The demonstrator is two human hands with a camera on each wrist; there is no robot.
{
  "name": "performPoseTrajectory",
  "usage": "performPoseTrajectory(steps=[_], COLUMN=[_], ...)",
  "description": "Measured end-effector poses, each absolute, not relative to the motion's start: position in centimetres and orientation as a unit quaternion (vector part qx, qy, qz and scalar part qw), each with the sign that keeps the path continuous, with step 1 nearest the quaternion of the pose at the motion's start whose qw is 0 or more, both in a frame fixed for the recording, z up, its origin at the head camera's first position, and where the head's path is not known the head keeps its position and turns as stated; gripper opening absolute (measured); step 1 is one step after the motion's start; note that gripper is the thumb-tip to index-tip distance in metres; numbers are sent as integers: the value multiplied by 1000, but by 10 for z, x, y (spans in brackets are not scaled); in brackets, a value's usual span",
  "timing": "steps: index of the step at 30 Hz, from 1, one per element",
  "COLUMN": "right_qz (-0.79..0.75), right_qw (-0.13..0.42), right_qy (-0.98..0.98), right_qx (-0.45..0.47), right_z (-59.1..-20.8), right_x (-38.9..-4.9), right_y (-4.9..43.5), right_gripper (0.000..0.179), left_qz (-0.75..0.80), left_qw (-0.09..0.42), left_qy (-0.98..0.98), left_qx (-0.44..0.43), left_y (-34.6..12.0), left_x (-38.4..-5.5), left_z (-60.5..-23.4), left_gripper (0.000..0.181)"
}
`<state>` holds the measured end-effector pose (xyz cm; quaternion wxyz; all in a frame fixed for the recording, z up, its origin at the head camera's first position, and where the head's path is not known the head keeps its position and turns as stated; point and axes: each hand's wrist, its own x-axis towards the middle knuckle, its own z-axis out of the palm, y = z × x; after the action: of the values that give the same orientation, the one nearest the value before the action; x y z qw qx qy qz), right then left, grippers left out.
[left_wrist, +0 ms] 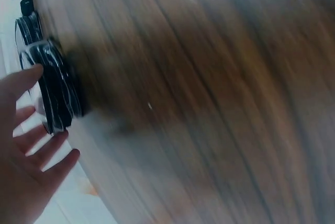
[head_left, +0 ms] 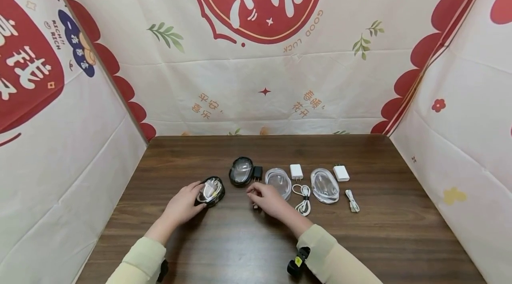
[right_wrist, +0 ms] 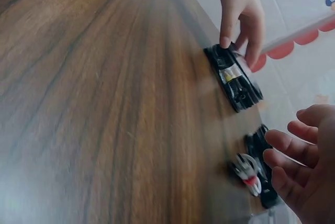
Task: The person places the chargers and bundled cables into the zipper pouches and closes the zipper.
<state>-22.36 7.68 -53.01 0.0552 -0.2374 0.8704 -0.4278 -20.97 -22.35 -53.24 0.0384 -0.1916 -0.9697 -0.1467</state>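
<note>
My left hand (head_left: pixel 182 204) grips an oval black-edged clear case (head_left: pixel 211 190) at the left of the group, thumb on the near side and fingers on the far side. A coiled pale cable shows through its lid. In the right wrist view the same case (right_wrist: pixel 233 77) stands tilted under that hand. My right hand (head_left: pixel 269 200) is loosely curled and holds nothing. Below it lies a small bundled cable with a red band (right_wrist: pixel 247 174), mostly hidden by the hand in the head view. A second black-edged case (head_left: pixel 242 171) and a black plug adapter (head_left: pixel 258 172) are just beyond.
To the right lie two clear white-edged cases (head_left: pixel 325 186), two white plug adapters (head_left: pixel 296 171), a coiled white cable (head_left: pixel 303 199) and a short bundled white cable (head_left: pixel 352 201). Printed cloth walls (head_left: pixel 264 75) enclose the wooden table (head_left: pixel 240 248) at the back and sides.
</note>
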Motion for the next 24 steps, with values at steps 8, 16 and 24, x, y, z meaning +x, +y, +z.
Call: performPoseTrajectory(steps=[8,16,24], right_qz=[-413,-426,-439], right_qw=[26,34,51], right_qy=[880,875,871], right_qx=[-231,-229,-213], right_z=[-523,-521,-517], right_x=[-222,-219,-216], right_y=[92,101,110], right_gripper=[16,14,17], left_qz=[-158,-144,-163], left_qw=[66,85,83], left_qy=[-979,-985,-983], left_qx=[-110,-34,28], left_y=[-207,-193,-186], left_x=[-218,-227,-242], left_z=[-534,-533,-532], left_gripper=[61,58,57])
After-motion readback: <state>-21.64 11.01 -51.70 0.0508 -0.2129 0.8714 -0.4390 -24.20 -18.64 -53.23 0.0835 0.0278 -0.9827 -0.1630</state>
